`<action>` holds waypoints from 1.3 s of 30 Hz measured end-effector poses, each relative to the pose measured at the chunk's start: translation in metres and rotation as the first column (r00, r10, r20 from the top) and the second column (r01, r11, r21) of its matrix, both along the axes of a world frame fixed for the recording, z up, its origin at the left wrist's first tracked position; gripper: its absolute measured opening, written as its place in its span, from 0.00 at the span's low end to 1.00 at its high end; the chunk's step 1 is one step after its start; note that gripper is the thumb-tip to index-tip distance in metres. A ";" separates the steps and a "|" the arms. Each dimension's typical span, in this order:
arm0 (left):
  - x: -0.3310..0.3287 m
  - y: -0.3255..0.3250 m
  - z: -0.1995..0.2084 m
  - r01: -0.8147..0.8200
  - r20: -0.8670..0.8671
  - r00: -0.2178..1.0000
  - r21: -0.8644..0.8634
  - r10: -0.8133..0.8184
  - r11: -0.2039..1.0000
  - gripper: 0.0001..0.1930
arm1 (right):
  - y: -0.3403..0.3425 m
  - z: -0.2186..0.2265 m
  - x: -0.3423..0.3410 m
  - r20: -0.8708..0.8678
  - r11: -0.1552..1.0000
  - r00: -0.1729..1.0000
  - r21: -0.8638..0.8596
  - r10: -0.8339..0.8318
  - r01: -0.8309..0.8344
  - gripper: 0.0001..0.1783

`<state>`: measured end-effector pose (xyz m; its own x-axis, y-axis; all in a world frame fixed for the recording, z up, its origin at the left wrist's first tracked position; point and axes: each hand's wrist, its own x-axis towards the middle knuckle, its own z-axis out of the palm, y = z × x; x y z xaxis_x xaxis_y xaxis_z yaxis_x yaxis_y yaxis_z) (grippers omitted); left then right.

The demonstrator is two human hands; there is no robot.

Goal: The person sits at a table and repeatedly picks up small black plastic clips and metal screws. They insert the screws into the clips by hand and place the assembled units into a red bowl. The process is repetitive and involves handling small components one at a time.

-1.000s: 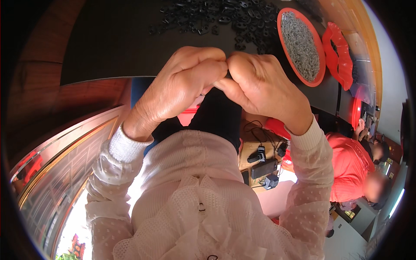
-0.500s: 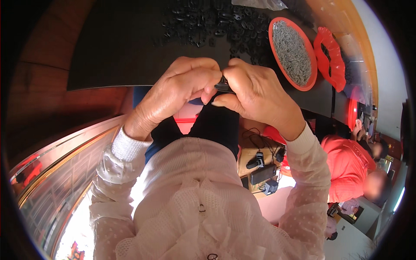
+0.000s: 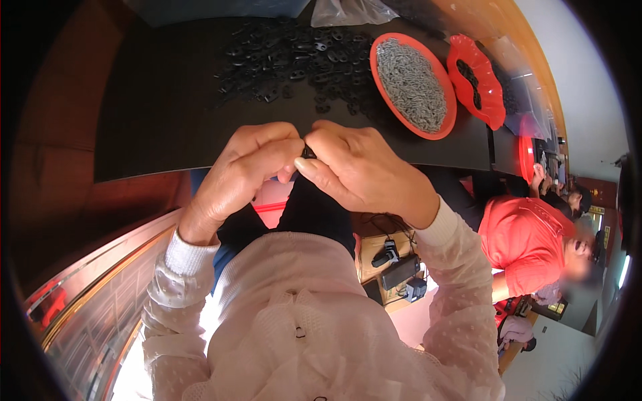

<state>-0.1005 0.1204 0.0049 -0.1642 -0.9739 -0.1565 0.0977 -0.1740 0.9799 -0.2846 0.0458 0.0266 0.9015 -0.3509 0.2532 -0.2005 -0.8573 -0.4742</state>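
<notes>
My left hand (image 3: 251, 167) and my right hand (image 3: 361, 164) meet at the near edge of the dark table, fingers curled and closed. Pinched between their fingertips is a small black part (image 3: 308, 152), mostly hidden by my fingers. Beyond my hands, a spread of small black parts with holes (image 3: 321, 63) lies on the table. To the right of that spread stands an orange-red bowl (image 3: 375, 73) full of small silvery metal pins (image 3: 411, 83).
A red wavy-edged dish (image 3: 491, 100) with dark pieces stands right of the bowl. Clear plastic (image 3: 351, 12) lies at the back of the dark table (image 3: 160, 127). Below on the right, a box holds black devices (image 3: 401, 271) and cables. A person in red (image 3: 521, 234) sits farther right.
The view has shifted, so the table and bowls appear lower and more to the left. Both hands stay together on the small black part.
</notes>
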 end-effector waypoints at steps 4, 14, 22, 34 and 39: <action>-0.004 0.001 -0.007 -0.002 -0.070 0.998 -0.095 -0.004 0.995 0.18 | -0.010 0.008 -0.032 0.109 0.983 0.979 -0.044 -0.173 0.179 0.07; -0.012 0.000 -0.020 -0.050 -0.055 0.998 -0.219 0.039 0.975 0.17 | -0.150 0.046 -0.170 0.141 0.451 0.488 -0.230 -0.861 0.862 0.21; -0.009 0.003 -0.020 -0.023 0.063 0.997 -0.192 0.036 0.981 0.15 | -0.078 0.009 -0.052 0.121 0.900 0.899 -0.066 -0.421 0.430 0.08; -0.013 0.003 -0.017 -0.092 0.079 0.991 -0.207 0.110 0.974 0.16 | -0.064 -0.011 0.022 -0.260 0.904 0.909 -0.365 -0.327 0.221 0.09; -0.014 0.000 -0.019 -0.090 0.104 0.987 -0.254 0.119 0.963 0.16 | -0.070 -0.011 0.023 -0.181 0.871 0.922 -0.431 -0.341 0.237 0.07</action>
